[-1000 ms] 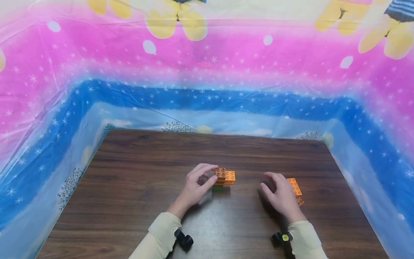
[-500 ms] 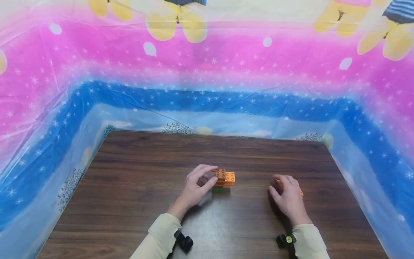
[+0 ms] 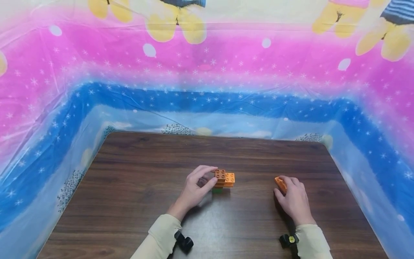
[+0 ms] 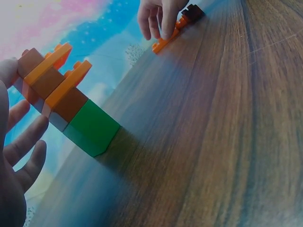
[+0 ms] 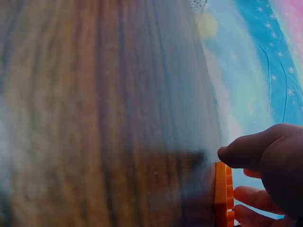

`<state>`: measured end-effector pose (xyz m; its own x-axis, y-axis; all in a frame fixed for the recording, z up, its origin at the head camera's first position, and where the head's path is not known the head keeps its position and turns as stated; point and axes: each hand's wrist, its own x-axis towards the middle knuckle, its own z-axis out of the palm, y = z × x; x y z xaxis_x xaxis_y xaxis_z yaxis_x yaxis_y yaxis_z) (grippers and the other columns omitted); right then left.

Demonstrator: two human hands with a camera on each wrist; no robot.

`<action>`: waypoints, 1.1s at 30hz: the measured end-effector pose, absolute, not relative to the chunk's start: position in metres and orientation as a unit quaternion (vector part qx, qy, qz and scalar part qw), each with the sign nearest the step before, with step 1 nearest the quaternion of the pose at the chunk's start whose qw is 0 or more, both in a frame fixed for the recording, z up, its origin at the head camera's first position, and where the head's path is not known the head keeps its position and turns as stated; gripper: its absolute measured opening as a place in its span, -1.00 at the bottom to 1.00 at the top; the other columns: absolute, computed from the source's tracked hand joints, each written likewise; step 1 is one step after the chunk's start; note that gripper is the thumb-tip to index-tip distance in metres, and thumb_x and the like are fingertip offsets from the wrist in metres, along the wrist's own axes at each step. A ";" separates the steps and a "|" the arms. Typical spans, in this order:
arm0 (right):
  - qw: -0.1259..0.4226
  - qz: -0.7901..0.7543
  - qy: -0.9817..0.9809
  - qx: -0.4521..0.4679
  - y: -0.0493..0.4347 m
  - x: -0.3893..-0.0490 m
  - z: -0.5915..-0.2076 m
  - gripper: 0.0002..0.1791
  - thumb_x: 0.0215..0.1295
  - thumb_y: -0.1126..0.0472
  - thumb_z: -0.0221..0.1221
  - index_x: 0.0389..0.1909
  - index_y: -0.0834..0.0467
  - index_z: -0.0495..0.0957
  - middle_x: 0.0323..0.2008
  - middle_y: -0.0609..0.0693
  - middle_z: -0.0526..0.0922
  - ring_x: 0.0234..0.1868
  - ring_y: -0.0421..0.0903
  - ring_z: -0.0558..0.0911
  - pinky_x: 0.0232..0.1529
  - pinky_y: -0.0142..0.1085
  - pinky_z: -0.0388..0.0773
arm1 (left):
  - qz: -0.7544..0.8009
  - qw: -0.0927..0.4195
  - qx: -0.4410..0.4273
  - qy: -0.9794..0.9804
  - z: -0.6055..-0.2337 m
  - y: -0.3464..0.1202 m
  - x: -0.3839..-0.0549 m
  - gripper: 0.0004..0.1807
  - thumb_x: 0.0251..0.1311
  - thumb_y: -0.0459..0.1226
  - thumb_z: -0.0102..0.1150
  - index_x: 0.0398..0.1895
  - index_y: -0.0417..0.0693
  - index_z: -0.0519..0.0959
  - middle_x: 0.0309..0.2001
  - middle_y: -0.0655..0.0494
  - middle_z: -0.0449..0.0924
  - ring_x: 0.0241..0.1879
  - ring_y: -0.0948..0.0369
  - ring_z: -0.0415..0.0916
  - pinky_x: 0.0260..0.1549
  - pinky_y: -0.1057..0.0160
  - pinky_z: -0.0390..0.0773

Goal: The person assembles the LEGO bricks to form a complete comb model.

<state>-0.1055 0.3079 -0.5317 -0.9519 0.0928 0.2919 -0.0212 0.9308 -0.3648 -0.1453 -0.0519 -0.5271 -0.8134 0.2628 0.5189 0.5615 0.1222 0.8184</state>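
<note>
Near the table's middle stands a brick tower (image 3: 229,178), with a green block (image 4: 93,127) at its base and brown and orange toy bricks stacked above. My left hand (image 3: 194,184) holds the tower by its brown top brick (image 3: 220,175), index finger behind and thumb in front. On the right, my right hand (image 3: 295,200) hovers low over an orange brick (image 3: 281,184), which shows between thumb and fingers. The right wrist view has this thumb beside the brick's end. A dark brown brick (image 4: 193,13) lies close to that hand in the left wrist view.
Everything rests on a dark wood-grain table (image 3: 145,158). A printed cloth (image 3: 194,99) in blue and pink rises behind it and along both sides. Small black devices (image 3: 184,241) are strapped to both wrists, below pale sleeves.
My right hand has moved right and settled over the loose bricks, covering the ones visible beside it earlier and revealing the orange one at its left. The left hand and tower have stayed put.
</note>
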 end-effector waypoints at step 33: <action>0.097 0.143 -0.985 -0.022 0.305 -0.108 -0.526 -0.48 0.29 0.18 0.41 0.18 0.38 0.60 0.07 0.40 0.51 0.03 0.35 0.49 0.00 0.27 0.49 | -0.602 0.129 -0.267 -0.741 -0.524 -0.049 -0.144 -0.63 0.35 -0.41 0.35 0.20 -0.06 0.67 0.09 0.00 0.67 -0.21 0.04 0.68 -0.26 0.10 0.73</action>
